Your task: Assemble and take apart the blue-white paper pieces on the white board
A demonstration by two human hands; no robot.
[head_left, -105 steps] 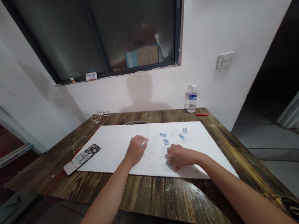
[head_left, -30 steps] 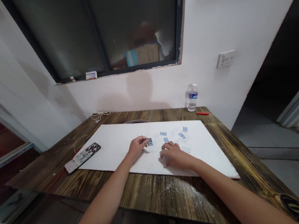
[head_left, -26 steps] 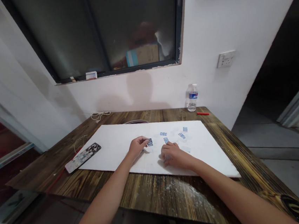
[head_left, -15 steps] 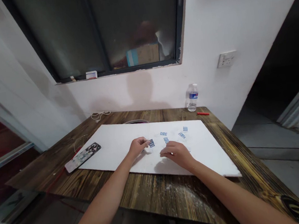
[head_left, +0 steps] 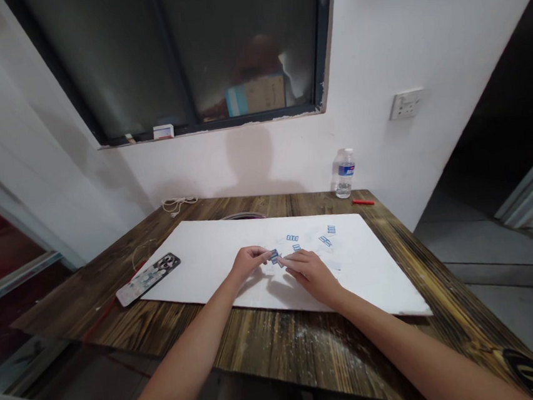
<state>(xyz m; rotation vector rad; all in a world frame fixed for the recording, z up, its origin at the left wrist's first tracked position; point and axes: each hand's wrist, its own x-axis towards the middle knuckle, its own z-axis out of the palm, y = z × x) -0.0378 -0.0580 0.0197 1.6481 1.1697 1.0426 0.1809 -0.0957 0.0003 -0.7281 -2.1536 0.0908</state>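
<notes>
Left hand pinched, thumb and fingertips closed on a small clear strip with blue bars, over the middle of the white board on the wooden surface. Right hand has come in from the right, half open, its fingertips now just beside the strip; contact cannot be told. Other blue-barred strips lie toward the board's far edge.
</notes>
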